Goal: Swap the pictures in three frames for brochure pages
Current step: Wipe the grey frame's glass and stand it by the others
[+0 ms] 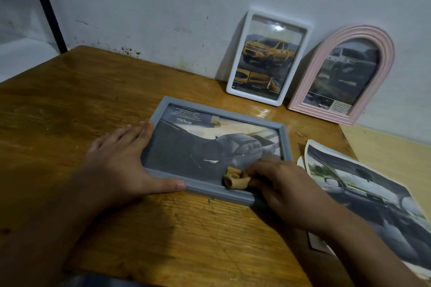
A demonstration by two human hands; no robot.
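Both forearms reach in from the near edge toward the grey frame, which lies flat on the desk, glass up, with a brochure page of a dark car already showing behind the glass. Left of the frame, the left hand is spread wide and flat, fingers against the frame's left side and thumb along its near rail; it grips nothing and seems only to brace the frame so it cannot slide. On the frame's near right corner, the right hand is curled with its fingertips pinching a small crumpled tan cloth against the glass, most likely to wipe it clean, which would explain why the frame lies down rather than stands.

Right of the frame, loose brochure pages lie in a loose stack, partly off the desk's edge onto a paler surface. Beyond the frame, a white frame and a pink arched frame lean upright against the wall, each already holding a car page, so the swap looks nearly finished.
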